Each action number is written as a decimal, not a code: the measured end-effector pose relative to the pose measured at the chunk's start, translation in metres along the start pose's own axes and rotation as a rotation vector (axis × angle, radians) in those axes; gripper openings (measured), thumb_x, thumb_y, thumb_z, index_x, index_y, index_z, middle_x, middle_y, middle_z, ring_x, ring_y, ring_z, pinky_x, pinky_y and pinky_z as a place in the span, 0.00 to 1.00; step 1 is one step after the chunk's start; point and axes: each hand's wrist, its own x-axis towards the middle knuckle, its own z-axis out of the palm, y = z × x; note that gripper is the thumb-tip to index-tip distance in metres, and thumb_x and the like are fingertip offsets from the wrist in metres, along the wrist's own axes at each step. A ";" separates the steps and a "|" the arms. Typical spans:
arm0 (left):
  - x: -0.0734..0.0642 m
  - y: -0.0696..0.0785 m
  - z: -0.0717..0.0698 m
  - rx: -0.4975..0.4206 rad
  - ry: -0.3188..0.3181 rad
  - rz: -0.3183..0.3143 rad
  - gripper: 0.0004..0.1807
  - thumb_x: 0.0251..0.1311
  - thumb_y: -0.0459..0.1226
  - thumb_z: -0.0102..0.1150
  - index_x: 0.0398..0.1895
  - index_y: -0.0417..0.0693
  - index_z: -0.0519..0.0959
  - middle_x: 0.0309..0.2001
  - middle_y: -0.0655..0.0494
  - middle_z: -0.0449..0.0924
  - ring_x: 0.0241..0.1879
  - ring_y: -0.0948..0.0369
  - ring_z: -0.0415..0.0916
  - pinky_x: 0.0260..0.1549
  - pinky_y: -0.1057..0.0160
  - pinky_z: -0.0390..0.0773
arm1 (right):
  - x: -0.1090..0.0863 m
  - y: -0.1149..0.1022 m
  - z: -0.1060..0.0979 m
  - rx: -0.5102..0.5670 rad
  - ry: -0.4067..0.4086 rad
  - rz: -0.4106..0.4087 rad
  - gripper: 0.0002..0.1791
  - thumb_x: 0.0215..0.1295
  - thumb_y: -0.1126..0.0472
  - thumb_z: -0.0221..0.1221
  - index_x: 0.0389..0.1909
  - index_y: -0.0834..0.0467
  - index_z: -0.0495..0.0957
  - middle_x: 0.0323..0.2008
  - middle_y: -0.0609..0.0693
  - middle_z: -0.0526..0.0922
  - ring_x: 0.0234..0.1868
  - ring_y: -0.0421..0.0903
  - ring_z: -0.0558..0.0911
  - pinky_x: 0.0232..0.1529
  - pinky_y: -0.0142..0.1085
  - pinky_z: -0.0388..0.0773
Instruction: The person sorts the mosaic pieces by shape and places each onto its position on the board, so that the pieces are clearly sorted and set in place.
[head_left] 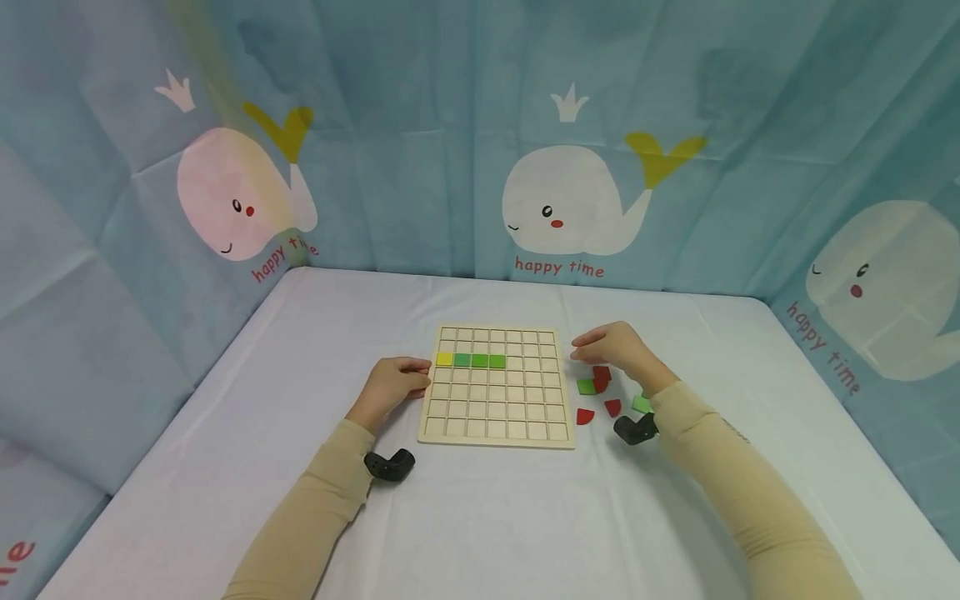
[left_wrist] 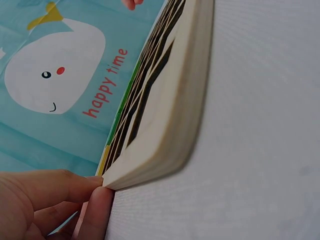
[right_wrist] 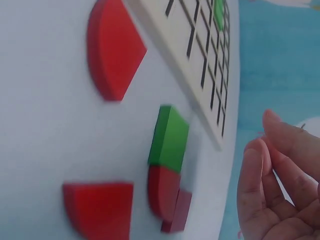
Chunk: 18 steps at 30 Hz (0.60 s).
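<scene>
A pale wooden grid board (head_left: 497,388) lies flat on the white cloth. Along one of its upper rows sit a yellow square tile (head_left: 445,359) and several green tiles (head_left: 480,360). My left hand (head_left: 393,385) touches the board's left edge with its fingertips; in the left wrist view, thumb and forefinger (left_wrist: 55,187) meet that edge. To the right of the board, my right hand (head_left: 617,348) is raised over the cloth, fingers loosely bent. No piece shows between its thumb and fingers (right_wrist: 285,145). Below it lie red quarter-round pieces (head_left: 585,417) and a green piece (right_wrist: 169,140).
More light green pieces (head_left: 641,404) lie by the right wrist, partly covered by the sleeve. Each wrist carries a black device (head_left: 390,466). Blue curtains (head_left: 420,167) printed with whales stand behind and beside the table.
</scene>
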 end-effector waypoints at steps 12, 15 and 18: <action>-0.001 0.000 -0.001 0.003 -0.006 0.007 0.22 0.63 0.31 0.60 0.61 0.39 0.78 0.56 0.43 0.79 0.43 0.63 0.81 0.40 0.70 0.84 | 0.004 0.024 -0.014 -0.017 0.057 0.093 0.21 0.64 0.52 0.66 0.55 0.56 0.83 0.49 0.54 0.87 0.53 0.52 0.80 0.66 0.53 0.70; -0.001 0.000 -0.001 0.003 -0.001 0.006 0.22 0.63 0.31 0.60 0.61 0.39 0.78 0.56 0.42 0.79 0.42 0.63 0.81 0.40 0.70 0.84 | 0.005 0.030 -0.017 -0.012 0.062 0.114 0.22 0.63 0.52 0.66 0.55 0.57 0.83 0.49 0.55 0.87 0.53 0.52 0.80 0.67 0.54 0.69; -0.001 0.000 -0.001 0.001 0.003 0.000 0.21 0.63 0.31 0.60 0.61 0.39 0.78 0.56 0.43 0.79 0.42 0.63 0.81 0.40 0.70 0.84 | 0.007 0.036 -0.019 -0.014 0.067 0.122 0.23 0.62 0.52 0.67 0.56 0.57 0.82 0.50 0.56 0.87 0.54 0.53 0.80 0.67 0.54 0.69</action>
